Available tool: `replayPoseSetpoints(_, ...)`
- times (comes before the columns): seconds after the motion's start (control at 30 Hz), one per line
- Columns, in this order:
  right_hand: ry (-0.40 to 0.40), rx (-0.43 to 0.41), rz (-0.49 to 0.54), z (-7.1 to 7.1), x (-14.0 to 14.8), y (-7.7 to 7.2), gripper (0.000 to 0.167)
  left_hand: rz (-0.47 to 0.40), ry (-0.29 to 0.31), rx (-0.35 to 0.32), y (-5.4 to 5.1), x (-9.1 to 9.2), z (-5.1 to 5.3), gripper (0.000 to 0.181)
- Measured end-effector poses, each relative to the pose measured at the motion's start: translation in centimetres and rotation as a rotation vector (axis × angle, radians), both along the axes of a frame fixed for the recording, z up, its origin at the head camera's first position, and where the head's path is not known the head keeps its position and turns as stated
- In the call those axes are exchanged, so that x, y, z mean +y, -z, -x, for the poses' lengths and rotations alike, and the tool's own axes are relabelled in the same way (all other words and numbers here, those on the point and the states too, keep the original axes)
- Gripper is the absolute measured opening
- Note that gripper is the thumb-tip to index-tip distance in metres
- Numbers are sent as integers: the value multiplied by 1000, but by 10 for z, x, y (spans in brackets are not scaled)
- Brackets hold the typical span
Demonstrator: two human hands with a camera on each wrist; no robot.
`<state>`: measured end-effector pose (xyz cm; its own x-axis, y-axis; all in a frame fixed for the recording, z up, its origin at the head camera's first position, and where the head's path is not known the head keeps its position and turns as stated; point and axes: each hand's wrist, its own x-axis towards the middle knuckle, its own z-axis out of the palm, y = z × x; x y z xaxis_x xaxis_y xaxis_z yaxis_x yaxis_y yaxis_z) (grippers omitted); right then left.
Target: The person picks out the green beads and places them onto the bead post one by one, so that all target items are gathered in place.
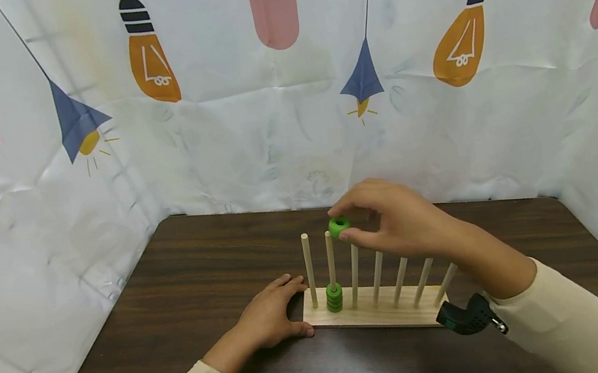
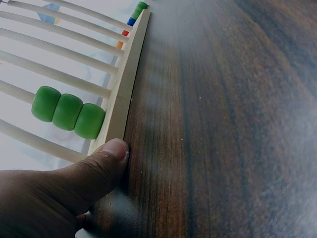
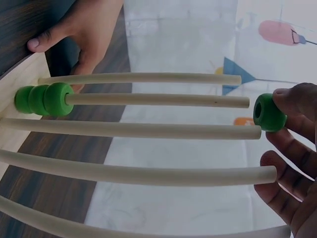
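One green bead (image 1: 339, 227) is being pinched between the thumb and fingers of the right hand (image 1: 397, 219), near the middle of the head frame. The move is judged to be depending on how its hole is lining up with the second peg (image 1: 331, 261) from the left. In the head frame, the bead is sitting just right of that peg's tip; in the right wrist frame, its hole is facing left, toward the ends of the second peg and the third peg (image 1: 355, 276). Whether a peg is being touched cannot be told. The right hand is being held nearer to these tips, its thumb and fingers parted only by the bead's width. Three green beads (image 1: 334, 298) are resting in a stack at the second peg's foot. The wooden base (image 1: 358, 317) is lying lengthwise across the lower middle of the head frame on the bench (image 1: 187, 266), its right end sloping lower. Its left end is being gripped by the left hand (image 1: 272, 316), the thumb lying at the front edge.
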<state>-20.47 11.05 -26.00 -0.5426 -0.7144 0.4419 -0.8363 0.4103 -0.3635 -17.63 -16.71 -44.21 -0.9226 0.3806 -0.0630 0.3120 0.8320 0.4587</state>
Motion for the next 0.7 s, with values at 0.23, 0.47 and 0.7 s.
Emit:
replayPoseSetpoints(0.23,13,-37,-8,0,-5,-1,29,0,1,-5,0,0,0,80)
replayPoseSetpoints(0.47,7,-58,-9,0,-11,-1,30,-9,-1,-10,0,0,0,80)
replayPoseSetpoints(0.7,13,-76,-17,1,-14,1,30,-10,2,-9,1,-1,1,80)
